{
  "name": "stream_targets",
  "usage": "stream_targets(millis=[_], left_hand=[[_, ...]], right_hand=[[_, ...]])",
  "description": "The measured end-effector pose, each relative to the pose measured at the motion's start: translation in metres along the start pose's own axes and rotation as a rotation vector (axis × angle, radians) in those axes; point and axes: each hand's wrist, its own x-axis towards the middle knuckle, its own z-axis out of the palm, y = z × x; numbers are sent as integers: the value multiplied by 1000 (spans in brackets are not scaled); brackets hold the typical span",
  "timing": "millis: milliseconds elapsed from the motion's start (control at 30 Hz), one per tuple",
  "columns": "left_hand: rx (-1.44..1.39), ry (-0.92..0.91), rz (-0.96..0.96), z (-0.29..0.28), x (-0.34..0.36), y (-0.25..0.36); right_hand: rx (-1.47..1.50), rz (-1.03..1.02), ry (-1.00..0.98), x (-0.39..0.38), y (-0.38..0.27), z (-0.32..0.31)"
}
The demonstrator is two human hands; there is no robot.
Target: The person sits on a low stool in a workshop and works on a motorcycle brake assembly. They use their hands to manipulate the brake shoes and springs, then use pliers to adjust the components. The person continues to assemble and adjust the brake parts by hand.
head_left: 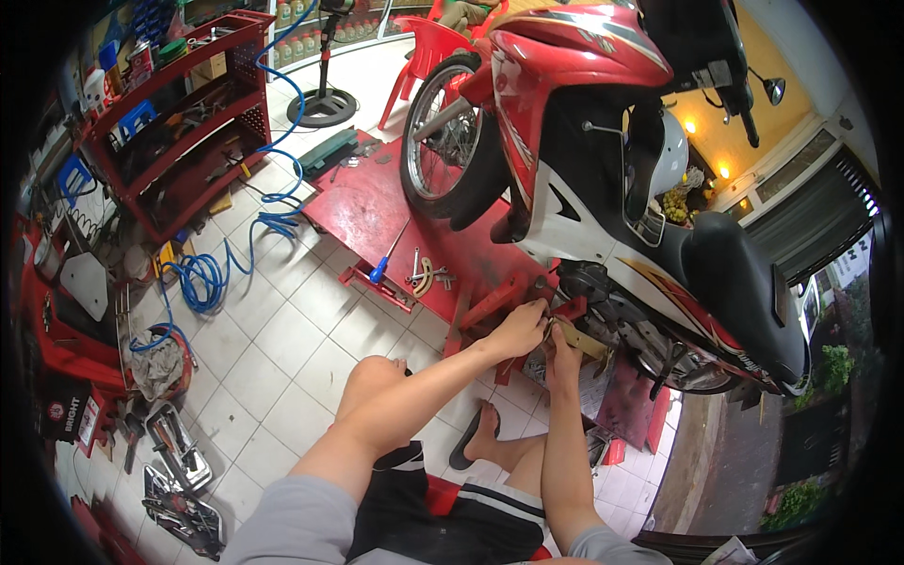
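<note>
Reaching forward from a low seat, both forearms converged at the underside of the red and white motorcycle (603, 179) raised on the red steel lift platform (367, 202). The left hand (521, 328) gripped a small metal fitting (549, 330) just below the engine; the right hand (563, 350) pressed alongside, touching, its grip indistinguishable. 2 wrenches (426, 275) lay well left.

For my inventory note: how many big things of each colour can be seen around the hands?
Red: 4 – motorbike, lift platform, tool shelf, plastic chair
Blue: 2 – air hose, screwdriver
Black: 1 – fan base
Total: 7
</note>
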Motion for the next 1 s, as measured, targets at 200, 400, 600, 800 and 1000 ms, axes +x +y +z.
stream_targets(millis=[200, 400, 600, 800, 1000], left_hand=[[33, 26, -43, -9, -12, 4], [-44, 66, -74, -23, -8, 14], [-19, 22, -28, -18, -21, 23], [-16, -45, -46, 2, -33, 18], [-18, -223, -59, 16, -47, 21]], right_hand=[[28, 18, -16, -10, 4, 13], [41, 31, -65, -10, -12, 36], [27, 6, -73, -30, -14, 25], [85, 33, -6, -55, -4, 3], [155, 89, 54, -72, 5, -25]])
